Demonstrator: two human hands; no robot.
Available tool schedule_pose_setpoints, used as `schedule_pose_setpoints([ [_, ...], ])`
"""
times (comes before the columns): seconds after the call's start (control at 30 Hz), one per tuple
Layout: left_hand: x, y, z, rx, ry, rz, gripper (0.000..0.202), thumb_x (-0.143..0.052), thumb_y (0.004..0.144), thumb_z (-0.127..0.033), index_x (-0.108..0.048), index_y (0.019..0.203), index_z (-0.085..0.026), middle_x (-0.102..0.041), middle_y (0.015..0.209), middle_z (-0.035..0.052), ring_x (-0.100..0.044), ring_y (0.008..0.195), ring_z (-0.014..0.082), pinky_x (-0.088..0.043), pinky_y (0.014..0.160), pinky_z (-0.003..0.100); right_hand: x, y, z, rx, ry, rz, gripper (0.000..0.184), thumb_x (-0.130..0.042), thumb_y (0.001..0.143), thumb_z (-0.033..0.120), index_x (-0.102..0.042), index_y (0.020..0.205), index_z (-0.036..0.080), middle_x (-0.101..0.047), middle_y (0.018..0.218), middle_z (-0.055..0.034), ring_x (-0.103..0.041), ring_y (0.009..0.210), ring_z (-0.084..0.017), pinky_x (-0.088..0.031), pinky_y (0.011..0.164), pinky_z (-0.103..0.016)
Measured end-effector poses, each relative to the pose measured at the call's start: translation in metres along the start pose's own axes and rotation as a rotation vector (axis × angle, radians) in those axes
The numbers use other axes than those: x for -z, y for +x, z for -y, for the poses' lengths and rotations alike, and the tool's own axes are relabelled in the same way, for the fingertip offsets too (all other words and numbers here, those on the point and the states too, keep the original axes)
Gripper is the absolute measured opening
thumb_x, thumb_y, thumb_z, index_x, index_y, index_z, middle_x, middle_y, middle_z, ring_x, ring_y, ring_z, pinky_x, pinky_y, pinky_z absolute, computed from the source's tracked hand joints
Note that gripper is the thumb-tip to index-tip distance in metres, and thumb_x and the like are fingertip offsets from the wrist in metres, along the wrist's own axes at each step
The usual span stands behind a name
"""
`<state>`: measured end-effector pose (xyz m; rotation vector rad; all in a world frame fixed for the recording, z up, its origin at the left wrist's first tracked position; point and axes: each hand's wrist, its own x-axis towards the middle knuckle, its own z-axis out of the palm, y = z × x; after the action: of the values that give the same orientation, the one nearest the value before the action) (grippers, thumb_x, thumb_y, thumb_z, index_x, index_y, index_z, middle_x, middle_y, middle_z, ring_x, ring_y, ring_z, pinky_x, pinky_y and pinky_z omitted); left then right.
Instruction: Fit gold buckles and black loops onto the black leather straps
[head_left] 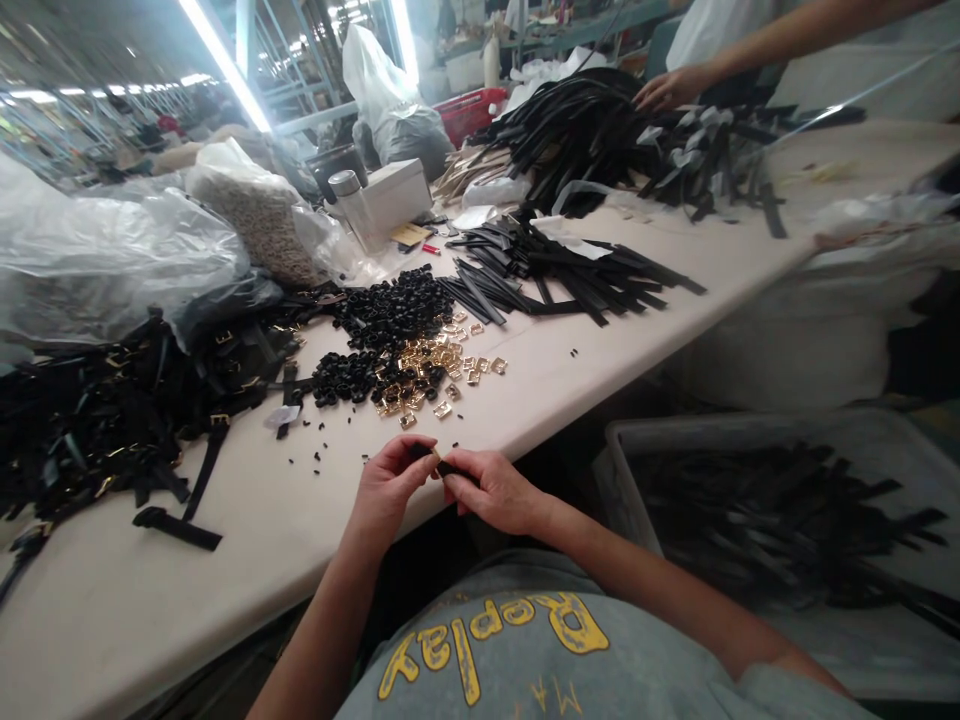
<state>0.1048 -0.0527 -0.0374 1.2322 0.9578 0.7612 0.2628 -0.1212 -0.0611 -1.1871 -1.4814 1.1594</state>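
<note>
My left hand [395, 478] and my right hand [491, 490] meet at the table's front edge. Both are closed on a short black strap [454, 470], each pinching it from its own side. A small gold buckle [436, 456] shows between the fingertips, on the strap; the fingers hide most of it. Just beyond my hands lie loose gold buckles [442, 409] and a heap of black strap loops [397, 310]. Finished-looking black straps with gold buckles [218, 421] are piled to the left.
Black strips [570, 270] lie in a stack farther back. A co-worker's hand [679, 88] touches a larger strip bundle [577, 120]. On the right below the table, a plastic bin [637, 510] holds dark strips. Plastic bags [255, 210] and a white box [397, 195] stand behind.
</note>
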Motion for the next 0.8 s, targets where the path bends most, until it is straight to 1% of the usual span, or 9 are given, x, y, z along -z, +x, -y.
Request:
schedule_pose_setpoints([
  [0.1, 0.004, 0.001, 0.002, 0.118, -0.095, 0.046, 0.026, -0.082, 0.067, -0.026, -0.07, 0.087, -0.016, -0.063, 0.068, -0.0017, -0.054, 0.058, 0.0073, -0.043, 0.056, 0.018, 0.002, -0.001, 0.0, 0.079, -0.2, -0.001, 0.016, -0.049, 0.088, 0.01, -0.057, 0.076, 0.017, -0.058, 0.067, 0.0029, -0.054, 0.059, -0.009, -0.041, 0.06, -0.019],
  [0.2, 0.003, 0.0, 0.007, 0.234, -0.231, 0.085, 0.029, -0.083, 0.065, -0.026, -0.067, 0.087, -0.016, -0.063, 0.072, -0.0019, -0.054, 0.058, 0.0061, -0.042, 0.056, 0.017, 0.0, -0.001, -0.004, 0.176, -0.316, -0.063, 0.017, -0.052, 0.091, 0.017, -0.059, 0.076, 0.017, -0.061, 0.069, 0.0008, -0.053, 0.064, -0.011, -0.039, 0.063, -0.021],
  [0.27, 0.001, -0.001, 0.011, 0.253, -0.284, 0.1, 0.027, -0.083, 0.065, -0.024, -0.064, 0.084, -0.017, -0.061, 0.072, -0.0028, -0.053, 0.057, 0.0055, -0.042, 0.055, 0.016, -0.002, -0.001, -0.007, 0.214, -0.366, -0.096, 0.021, -0.054, 0.093, 0.023, -0.06, 0.075, 0.016, -0.062, 0.069, -0.0003, -0.052, 0.063, -0.011, -0.037, 0.062, -0.021],
  [0.37, -0.001, -0.003, 0.015, 0.239, -0.285, 0.104, 0.027, -0.082, 0.067, -0.024, -0.059, 0.079, -0.018, -0.059, 0.069, -0.0039, -0.052, 0.057, 0.0057, -0.041, 0.055, 0.016, -0.002, -0.002, -0.008, 0.224, -0.415, -0.121, 0.028, -0.054, 0.094, 0.031, -0.062, 0.071, 0.016, -0.061, 0.065, -0.0001, -0.049, 0.058, -0.011, -0.033, 0.058, -0.022],
  [0.43, -0.001, -0.005, 0.015, 0.22, -0.257, 0.113, 0.027, -0.082, 0.067, -0.025, -0.058, 0.078, -0.018, -0.06, 0.068, -0.0032, -0.052, 0.057, 0.0062, -0.041, 0.056, 0.017, -0.001, -0.002, -0.007, 0.208, -0.399, -0.111, 0.032, -0.054, 0.095, 0.034, -0.062, 0.069, 0.017, -0.059, 0.062, 0.0009, -0.048, 0.056, -0.01, -0.031, 0.056, -0.022],
  [0.57, 0.002, -0.01, 0.011, 0.143, -0.167, 0.146, 0.022, -0.079, 0.071, -0.027, -0.063, 0.08, -0.017, -0.064, 0.072, -0.0009, -0.053, 0.061, 0.0072, -0.043, 0.06, 0.018, 0.005, -0.002, -0.002, 0.139, -0.335, -0.074, 0.037, -0.051, 0.096, 0.035, -0.061, 0.065, 0.016, -0.054, 0.056, 0.003, -0.046, 0.052, -0.008, -0.029, 0.054, -0.021],
  [0.63, 0.003, -0.012, 0.008, 0.113, -0.123, 0.159, 0.019, -0.077, 0.074, -0.028, -0.066, 0.083, -0.017, -0.066, 0.076, 0.0002, -0.055, 0.065, 0.0086, -0.045, 0.064, 0.019, 0.006, -0.001, -0.001, 0.133, -0.363, -0.077, 0.039, -0.051, 0.095, 0.035, -0.059, 0.062, 0.015, -0.051, 0.054, 0.0035, -0.043, 0.051, -0.008, -0.027, 0.053, -0.021],
  [0.73, 0.003, -0.014, 0.008, 0.077, -0.079, 0.137, 0.019, -0.079, 0.072, -0.027, -0.067, 0.083, -0.017, -0.067, 0.078, 0.0005, -0.056, 0.067, 0.0094, -0.045, 0.066, 0.02, 0.006, 0.0, 0.001, 0.143, -0.461, -0.106, 0.039, -0.054, 0.093, 0.034, -0.056, 0.059, 0.015, -0.05, 0.053, 0.0029, -0.039, 0.051, -0.008, -0.024, 0.052, -0.022],
  [0.8, 0.003, -0.013, 0.008, 0.07, -0.073, 0.102, 0.019, -0.08, 0.07, -0.026, -0.067, 0.08, -0.016, -0.067, 0.075, 0.0002, -0.055, 0.063, 0.0087, -0.045, 0.064, 0.02, 0.006, 0.0, 0.003, 0.143, -0.478, -0.096, 0.035, -0.055, 0.093, 0.033, -0.059, 0.063, 0.015, -0.056, 0.058, 0.0013, -0.042, 0.054, -0.009, -0.026, 0.054, -0.022],
])
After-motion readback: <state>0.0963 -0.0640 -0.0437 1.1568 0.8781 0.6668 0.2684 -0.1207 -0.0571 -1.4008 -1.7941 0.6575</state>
